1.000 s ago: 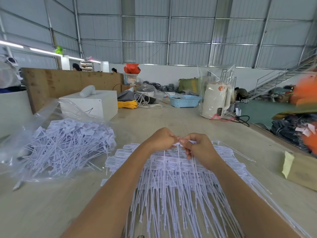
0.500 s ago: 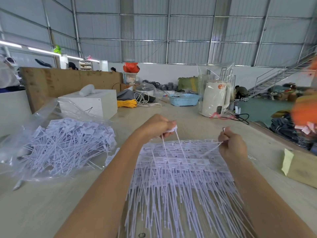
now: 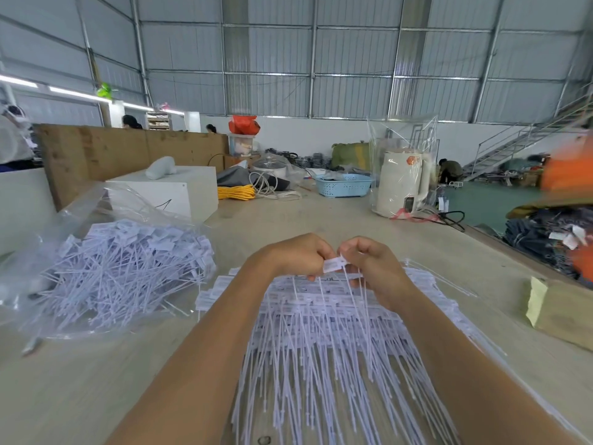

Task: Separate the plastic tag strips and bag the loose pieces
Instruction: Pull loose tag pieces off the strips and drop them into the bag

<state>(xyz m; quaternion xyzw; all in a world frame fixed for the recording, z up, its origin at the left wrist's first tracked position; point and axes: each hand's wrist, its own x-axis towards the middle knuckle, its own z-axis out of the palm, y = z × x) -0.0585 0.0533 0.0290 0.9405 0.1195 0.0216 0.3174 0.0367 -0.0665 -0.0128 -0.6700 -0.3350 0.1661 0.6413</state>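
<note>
Head view, looking down over both forearms. Left hand and right hand close together, knuckles nearly touching, above the far end of a heap of white plastic tag strips spread across the middle of the counter toward its near edge. Fingers of both hands curled, pinching between them one strip's label head, with its thin tails hanging down onto the heap. At the counter's left edge, a clear plastic bag lying open and full of loose separated tags, well apart from the hands. Behind the bag, a white box with a pale rounded object on top. Toward the far edge: a yellow coil of cord, a light blue basket, and a white kettle wrapped in clear plastic, black cable just beside it. At the right edge, a cardboard box. Blurred orange shape at the far right of the view, not identifiable.
</note>
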